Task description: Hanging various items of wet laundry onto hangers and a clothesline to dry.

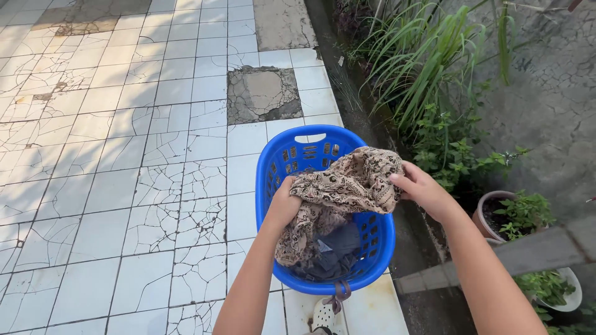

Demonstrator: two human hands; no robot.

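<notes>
Fingers of my left hand closed on one end of the patterned brown cloth; right hand pinches the other end. Head view: cloth lifted clear above the blue laundry basket, lower edge trailing inside. Dark garments lie at the bottom, not yet taken out. Basket stands on cracked white tiles, just beside a drain and potted plants. By my judgement, early in unloading.

No packages, labels, signs or screens were in view.
</notes>
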